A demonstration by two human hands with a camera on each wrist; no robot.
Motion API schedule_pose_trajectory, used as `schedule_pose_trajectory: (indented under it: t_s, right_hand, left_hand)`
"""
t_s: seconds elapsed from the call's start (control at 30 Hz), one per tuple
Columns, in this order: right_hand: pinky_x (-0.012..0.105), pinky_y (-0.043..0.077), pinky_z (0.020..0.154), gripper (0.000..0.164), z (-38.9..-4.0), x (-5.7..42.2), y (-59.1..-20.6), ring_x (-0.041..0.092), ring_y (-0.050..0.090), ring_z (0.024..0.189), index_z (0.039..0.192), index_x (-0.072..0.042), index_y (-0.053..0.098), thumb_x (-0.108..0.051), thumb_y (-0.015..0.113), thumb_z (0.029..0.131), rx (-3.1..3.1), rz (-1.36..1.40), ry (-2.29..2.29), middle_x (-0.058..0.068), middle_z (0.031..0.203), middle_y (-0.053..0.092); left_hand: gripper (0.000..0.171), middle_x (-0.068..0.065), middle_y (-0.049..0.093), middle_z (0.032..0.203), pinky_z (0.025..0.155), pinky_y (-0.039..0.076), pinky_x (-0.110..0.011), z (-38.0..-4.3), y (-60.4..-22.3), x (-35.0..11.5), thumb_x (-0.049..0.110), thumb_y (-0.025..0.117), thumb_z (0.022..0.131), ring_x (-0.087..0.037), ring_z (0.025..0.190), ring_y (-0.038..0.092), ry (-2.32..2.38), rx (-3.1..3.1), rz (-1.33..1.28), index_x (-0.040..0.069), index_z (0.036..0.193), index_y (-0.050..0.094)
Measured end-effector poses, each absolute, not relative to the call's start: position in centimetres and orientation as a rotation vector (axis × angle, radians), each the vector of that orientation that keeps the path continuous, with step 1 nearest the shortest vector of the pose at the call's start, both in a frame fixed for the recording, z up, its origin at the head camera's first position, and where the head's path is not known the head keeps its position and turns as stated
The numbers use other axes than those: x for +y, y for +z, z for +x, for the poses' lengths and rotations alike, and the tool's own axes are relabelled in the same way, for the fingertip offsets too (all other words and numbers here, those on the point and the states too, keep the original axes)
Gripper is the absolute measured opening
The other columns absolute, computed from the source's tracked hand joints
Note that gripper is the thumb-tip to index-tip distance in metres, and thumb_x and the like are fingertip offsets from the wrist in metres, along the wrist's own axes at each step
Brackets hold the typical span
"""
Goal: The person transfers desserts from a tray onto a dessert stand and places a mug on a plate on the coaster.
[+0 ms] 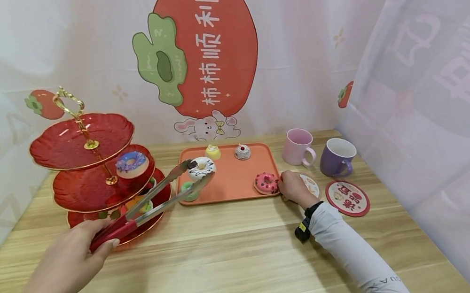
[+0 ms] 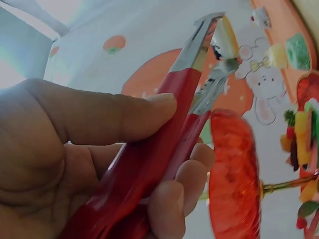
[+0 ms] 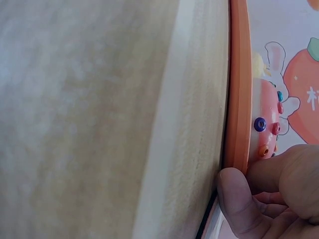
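My left hand (image 1: 65, 262) holds red-handled metal tongs (image 1: 117, 229), thumb on one side and fingers curled on the other. The tong tips grip a white doughnut (image 1: 197, 173) with dark drizzle, over the left part of the orange tray (image 1: 230, 184). My right hand (image 1: 296, 188) pinches the tray's right edge near its front corner, thumb outside, beside a pink doughnut (image 1: 265, 189) with coloured dots. A green doughnut (image 1: 189, 195), a yellow cake (image 1: 212, 153) and a cherry-topped cake (image 1: 242, 153) are also on the tray.
A red three-tier stand (image 1: 74, 150) is at left, with a purple-topped doughnut (image 1: 132, 164) on its middle tier and other food below. Right of the tray are a pink mug (image 1: 294, 146), a purple mug (image 1: 333, 158), a red-rimmed coaster (image 1: 347, 198) and a paler coaster (image 1: 310, 184).
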State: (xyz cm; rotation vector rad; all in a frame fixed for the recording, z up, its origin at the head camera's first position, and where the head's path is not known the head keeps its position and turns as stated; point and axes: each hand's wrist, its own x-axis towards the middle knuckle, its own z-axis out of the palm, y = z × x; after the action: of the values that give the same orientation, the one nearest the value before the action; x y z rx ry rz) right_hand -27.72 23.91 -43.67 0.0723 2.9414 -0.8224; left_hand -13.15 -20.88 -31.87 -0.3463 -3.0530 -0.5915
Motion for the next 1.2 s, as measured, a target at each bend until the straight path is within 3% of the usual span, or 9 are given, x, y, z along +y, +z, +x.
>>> schedule_pose_trajectory:
  t_s: [0.13,0.67,0.97,1.2]
  right_hand:
    - [0.027,0.044,0.045,0.018,-27.6,23.8,-43.4,0.015,0.058,0.044,0.074,0.001,0.057,-0.001,0.048,0.089,2.926,0.092,-0.853,0.010,0.060,0.057]
    - [0.026,0.043,0.044,0.016,-27.6,23.8,-43.5,0.012,0.057,0.043,0.077,0.002,0.057,-0.001,0.048,0.090,2.939,0.081,-0.850,0.009,0.061,0.057]
    - [0.026,0.044,0.044,0.016,-27.5,23.8,-43.4,0.013,0.058,0.044,0.075,0.001,0.056,-0.001,0.049,0.089,2.922,0.086,-0.857,0.010,0.062,0.057]
    - [0.026,0.044,0.044,0.016,-27.6,23.8,-43.4,0.013,0.058,0.045,0.076,0.000,0.057,-0.002,0.050,0.090,2.914,0.102,-0.856,0.010,0.063,0.057]
  left_hand:
    - [0.044,-0.014,0.061,0.088,0.051,0.038,-0.033,-12.7,-31.7,-21.7,0.017,0.074,0.079,-0.023,0.067,0.051,-0.585,-3.062,-0.298,-0.008,0.113,0.058]
    - [0.032,0.000,0.046,0.064,0.044,0.029,-0.027,-10.9,-30.6,-24.1,0.018,0.069,0.084,-0.017,0.054,0.039,-0.539,-3.013,-0.194,-0.005,0.105,0.061]
    - [0.037,-0.002,0.047,0.065,0.041,0.026,-0.026,-9.8,-31.9,-25.9,0.016,0.074,0.079,-0.013,0.048,0.036,-0.512,-2.866,-0.141,-0.006,0.106,0.060]
    - [0.030,-0.005,0.055,0.069,0.037,0.031,-0.021,-9.1,-33.3,-27.9,-0.001,0.073,0.076,0.000,0.050,0.036,-0.683,-2.662,-0.202,-0.011,0.100,0.060]
